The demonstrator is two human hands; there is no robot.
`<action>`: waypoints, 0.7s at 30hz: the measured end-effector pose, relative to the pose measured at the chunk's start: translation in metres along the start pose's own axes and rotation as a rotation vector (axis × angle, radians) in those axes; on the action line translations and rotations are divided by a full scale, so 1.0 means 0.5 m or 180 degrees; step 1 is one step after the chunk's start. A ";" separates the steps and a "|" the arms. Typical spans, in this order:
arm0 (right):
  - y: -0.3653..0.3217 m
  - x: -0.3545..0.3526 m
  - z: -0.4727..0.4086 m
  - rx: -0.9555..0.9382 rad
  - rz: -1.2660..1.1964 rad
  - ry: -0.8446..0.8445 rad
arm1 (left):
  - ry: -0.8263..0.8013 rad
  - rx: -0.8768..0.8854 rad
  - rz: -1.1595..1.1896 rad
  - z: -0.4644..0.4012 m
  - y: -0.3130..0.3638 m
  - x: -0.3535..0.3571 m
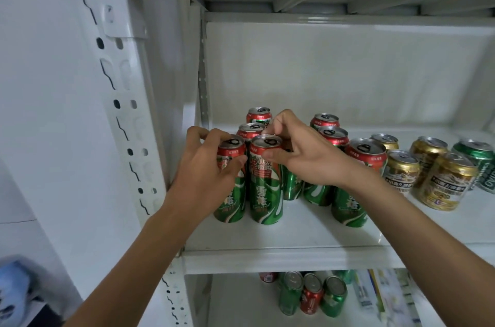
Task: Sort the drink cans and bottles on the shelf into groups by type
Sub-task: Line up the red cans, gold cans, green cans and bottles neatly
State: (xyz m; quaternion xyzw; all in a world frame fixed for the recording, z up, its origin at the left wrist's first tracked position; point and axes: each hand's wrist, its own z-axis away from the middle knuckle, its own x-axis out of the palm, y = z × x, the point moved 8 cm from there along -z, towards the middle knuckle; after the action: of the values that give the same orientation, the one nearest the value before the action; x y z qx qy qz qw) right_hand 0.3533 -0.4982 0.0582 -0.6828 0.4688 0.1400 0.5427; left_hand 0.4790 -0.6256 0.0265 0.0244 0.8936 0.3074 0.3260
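Tall cans: we count seven red-and-green tall cans [357, 182] upright on the shelf [294, 257], bunched at its left end; there may be more hidden behind our hands.
Gold cans: four short gold cans [447, 182] stand right of the tall ones, close together.
Green can: one short green can [479, 163] at the far right, partly cut by the frame edge.
Lower shelf: three cans show clearly there, two green and one red [312, 296]; more are partly hidden behind.
Edges: the front tall cans sit back from the shelf lip, and the left can [230, 179] is near the upright post [126, 123].
Open room: we see bare shelf in front of all the cans and behind the gold ones.
Left hand [206, 174]: our arm reaches up from below, fingers and thumb curled round the upper part of the left can.
Right hand [302, 158]: it comes in from the right, thumb and fingers pinching the top of the front can [265, 182], which stands touching the left can.
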 end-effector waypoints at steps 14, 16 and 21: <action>-0.003 0.008 0.000 -0.0056 0.1209 0.0168 | -0.0110 -0.0094 0.0134 0.006 0.005 -0.001; 0.000 0.006 -0.002 -0.0029 0.1155 0.0157 | -0.0090 -0.0116 0.0162 0.007 0.005 -0.003; 0.006 0.012 0.003 0.0067 0.1033 0.0269 | 0.0008 -0.0076 0.0016 0.011 0.009 -0.005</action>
State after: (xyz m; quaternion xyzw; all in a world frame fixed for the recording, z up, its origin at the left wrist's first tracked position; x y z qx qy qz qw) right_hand 0.3545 -0.4998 0.0519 -0.5977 0.5967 0.1920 0.4999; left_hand 0.4837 -0.6198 0.0272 0.0225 0.8903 0.3189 0.3244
